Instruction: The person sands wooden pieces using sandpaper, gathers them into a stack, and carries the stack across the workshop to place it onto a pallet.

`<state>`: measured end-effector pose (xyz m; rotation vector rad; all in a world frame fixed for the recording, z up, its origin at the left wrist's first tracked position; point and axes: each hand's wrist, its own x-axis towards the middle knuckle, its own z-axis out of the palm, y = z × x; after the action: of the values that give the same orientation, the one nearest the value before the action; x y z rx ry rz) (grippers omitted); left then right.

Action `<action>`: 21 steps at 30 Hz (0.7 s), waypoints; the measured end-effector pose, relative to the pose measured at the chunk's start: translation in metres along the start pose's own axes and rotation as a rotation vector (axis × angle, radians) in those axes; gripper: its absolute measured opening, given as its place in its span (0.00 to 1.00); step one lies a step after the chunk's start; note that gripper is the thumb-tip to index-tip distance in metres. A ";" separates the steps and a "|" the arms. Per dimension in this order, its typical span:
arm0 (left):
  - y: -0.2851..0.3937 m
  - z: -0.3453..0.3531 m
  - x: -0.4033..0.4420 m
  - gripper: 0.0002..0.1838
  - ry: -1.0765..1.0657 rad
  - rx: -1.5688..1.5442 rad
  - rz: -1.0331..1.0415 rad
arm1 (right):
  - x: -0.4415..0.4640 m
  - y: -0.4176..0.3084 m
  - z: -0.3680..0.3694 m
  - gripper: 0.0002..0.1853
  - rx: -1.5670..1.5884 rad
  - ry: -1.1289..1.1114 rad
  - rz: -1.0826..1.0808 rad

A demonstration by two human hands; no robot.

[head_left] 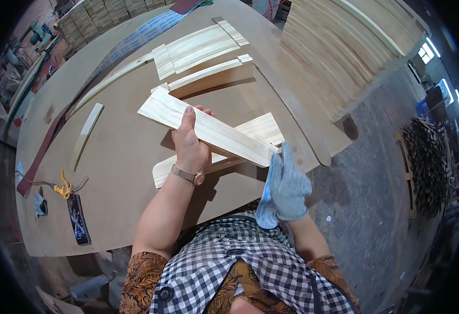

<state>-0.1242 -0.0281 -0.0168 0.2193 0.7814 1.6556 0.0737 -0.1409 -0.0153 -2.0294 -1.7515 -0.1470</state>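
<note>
My bare left hand (190, 146), with a watch at its wrist, grips a pale wooden board (216, 131) near its middle, thumb on the top face. The board slants down to the right. At its lower right end, my gloved right hand (291, 189) is closed on a strip of sandpaper (266, 209) whose printed blue-and-white backing shows. The strip's top is against the board's end; the grit side is hidden. Beneath the held board, a second wooden board (263, 130) lies crosswise on the tabletop (119, 209), partly covered.
Beyond my hands lie a curved wooden piece (214, 77) and several flat boards (200, 49). A long abrasive belt (127, 46) runs along the left, near a thin wood strip (88, 135) and a phone (79, 220). Tall stacked wooden panels (339, 57) stand at the right.
</note>
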 end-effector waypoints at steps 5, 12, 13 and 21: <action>0.005 -0.001 -0.002 0.21 -0.044 0.040 -0.070 | -0.025 0.012 -0.032 0.27 0.180 -0.085 0.081; 0.088 0.050 -0.032 0.36 -0.378 0.554 0.071 | 0.010 0.061 -0.066 0.23 0.154 -0.027 0.293; 0.099 0.062 -0.038 0.35 -0.428 0.702 0.065 | 0.013 0.062 -0.068 0.22 0.187 -0.040 0.331; 0.095 0.079 -0.001 0.25 -0.933 1.704 -0.160 | 0.006 0.075 -0.051 0.24 0.135 -0.190 0.209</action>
<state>-0.1573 -0.0041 0.1000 1.8537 1.1703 0.1949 0.1575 -0.1627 0.0126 -2.1680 -1.5948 0.2307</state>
